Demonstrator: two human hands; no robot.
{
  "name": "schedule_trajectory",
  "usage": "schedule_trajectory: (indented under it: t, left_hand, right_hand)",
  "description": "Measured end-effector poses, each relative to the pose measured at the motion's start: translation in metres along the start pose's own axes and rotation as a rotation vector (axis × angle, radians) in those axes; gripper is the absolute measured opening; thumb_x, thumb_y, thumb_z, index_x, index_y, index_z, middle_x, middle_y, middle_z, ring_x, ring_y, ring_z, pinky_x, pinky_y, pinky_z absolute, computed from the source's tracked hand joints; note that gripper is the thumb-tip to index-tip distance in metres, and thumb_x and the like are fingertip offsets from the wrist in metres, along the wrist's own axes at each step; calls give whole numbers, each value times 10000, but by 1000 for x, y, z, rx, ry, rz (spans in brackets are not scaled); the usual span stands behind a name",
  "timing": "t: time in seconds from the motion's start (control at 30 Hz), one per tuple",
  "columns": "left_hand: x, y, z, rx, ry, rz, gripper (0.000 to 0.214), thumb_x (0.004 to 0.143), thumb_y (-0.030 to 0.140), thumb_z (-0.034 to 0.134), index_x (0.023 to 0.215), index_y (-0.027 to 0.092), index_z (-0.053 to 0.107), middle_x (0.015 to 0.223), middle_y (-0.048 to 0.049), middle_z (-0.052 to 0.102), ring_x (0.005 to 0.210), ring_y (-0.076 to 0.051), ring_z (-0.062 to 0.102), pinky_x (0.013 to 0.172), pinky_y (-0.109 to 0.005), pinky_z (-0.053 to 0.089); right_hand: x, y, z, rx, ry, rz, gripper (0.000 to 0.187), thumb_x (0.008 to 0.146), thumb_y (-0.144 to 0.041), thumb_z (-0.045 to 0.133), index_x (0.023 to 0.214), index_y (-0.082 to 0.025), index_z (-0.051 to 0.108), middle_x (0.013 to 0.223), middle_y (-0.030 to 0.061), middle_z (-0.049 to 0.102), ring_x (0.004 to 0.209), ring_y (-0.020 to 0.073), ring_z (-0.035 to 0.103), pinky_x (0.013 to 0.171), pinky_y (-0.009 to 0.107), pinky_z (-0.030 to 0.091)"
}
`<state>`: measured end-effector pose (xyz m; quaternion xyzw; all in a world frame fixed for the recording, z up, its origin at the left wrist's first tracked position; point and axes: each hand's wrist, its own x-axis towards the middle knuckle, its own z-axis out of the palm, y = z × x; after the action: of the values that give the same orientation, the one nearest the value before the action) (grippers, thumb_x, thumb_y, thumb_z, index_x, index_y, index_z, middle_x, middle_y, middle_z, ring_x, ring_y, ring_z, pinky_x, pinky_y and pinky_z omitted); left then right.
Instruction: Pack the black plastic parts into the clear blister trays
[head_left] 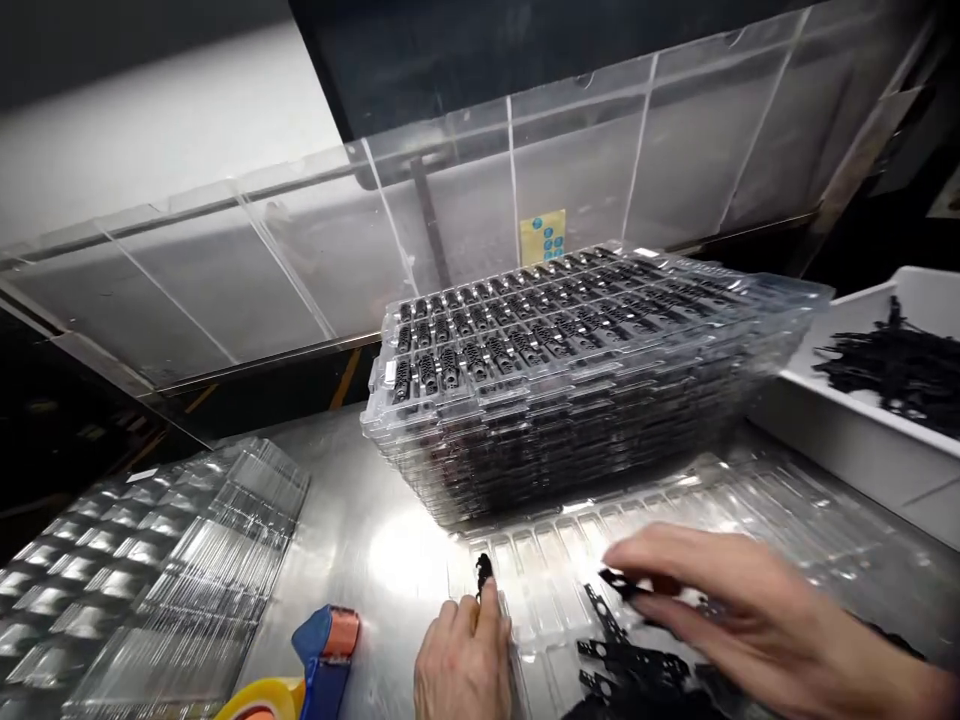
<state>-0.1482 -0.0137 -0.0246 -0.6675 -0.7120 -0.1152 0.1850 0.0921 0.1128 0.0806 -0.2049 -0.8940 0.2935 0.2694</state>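
Note:
My left hand [466, 655] is at the left edge of a clear plastic tray [541, 585], fingers closed on a small black perforated part [484, 570] by the tray's corner slot. To the right, my right hand [739, 610] pinches another black part [621, 583] between thumb and forefinger, above the tray. A loose heap of black perforated parts [637, 672] lies on the tray below my right hand, partly hidden by it. The other visible slots near my left hand hold no parts.
Behind the tray rises a tall stack of clear trays [570, 420], its top filled with black parts. A white bin [870, 450] of black parts stands right. Stacked trays [187, 590] and a blue tape dispenser [326, 660] sit left on the metal table [337, 500].

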Motion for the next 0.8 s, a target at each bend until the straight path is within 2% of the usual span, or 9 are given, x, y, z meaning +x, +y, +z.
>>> schedule_trajectory:
  t: [0.07,0.13,0.23,0.33,0.47,0.6,0.7,0.8]
  left_hand:
    - [-2,1,9,-8,-14,-2,325,924,214,396,1200,148,556,755,-21,596,670,-181,548,613,-317,402]
    - [-4,1,16,-31,7,-4,383,950,271,301,1219,126,531,757,-39,595,662,-189,539,619,-337,383]
    - [-7,-2,23,-95,61,0,410,950,273,242,1187,126,542,724,-43,593,636,-184,523,611,-341,351]
    - [-9,-6,25,-157,60,8,350,893,174,326,1150,163,563,680,-21,597,624,-182,506,633,-345,339]
    - [-7,-10,26,-201,-28,-14,399,839,94,383,1188,190,549,669,-5,611,635,-186,515,661,-350,350]
    - [-1,-9,26,-190,-25,-86,333,892,135,404,1195,158,540,645,0,613,617,-180,542,654,-341,382]
    - [2,-13,18,-186,6,-105,292,930,187,400,1176,151,554,619,4,596,591,-166,548,624,-316,401]
    - [-1,-14,5,-266,92,-81,283,935,195,436,1193,159,550,625,11,584,580,-137,533,618,-281,410]
  right_hand:
    - [29,6,28,94,6,-114,249,911,-84,439,1049,-221,595,921,37,659,804,134,622,688,220,488]
    - [47,14,60,26,-5,-193,256,900,-54,395,964,-182,607,862,48,650,754,139,603,641,236,465]
    - [52,22,98,-245,-5,-324,253,911,-86,384,813,-157,607,737,54,613,647,165,535,563,287,401]
    - [45,26,115,-402,-55,-350,222,883,-90,426,773,-146,610,709,63,598,657,184,512,581,313,390]
    - [42,23,118,-381,-178,-189,117,801,-157,569,907,-163,618,823,48,630,785,211,527,696,338,422]
    - [46,14,113,-409,-259,-109,135,833,-221,582,964,-196,602,914,35,624,848,216,508,741,358,414]
    - [39,10,97,-385,-262,-31,213,842,-192,553,1047,-233,590,986,35,620,898,222,512,764,361,420]
    - [16,12,68,-382,-217,103,141,858,-185,524,969,-229,598,939,47,619,834,213,533,693,339,438]
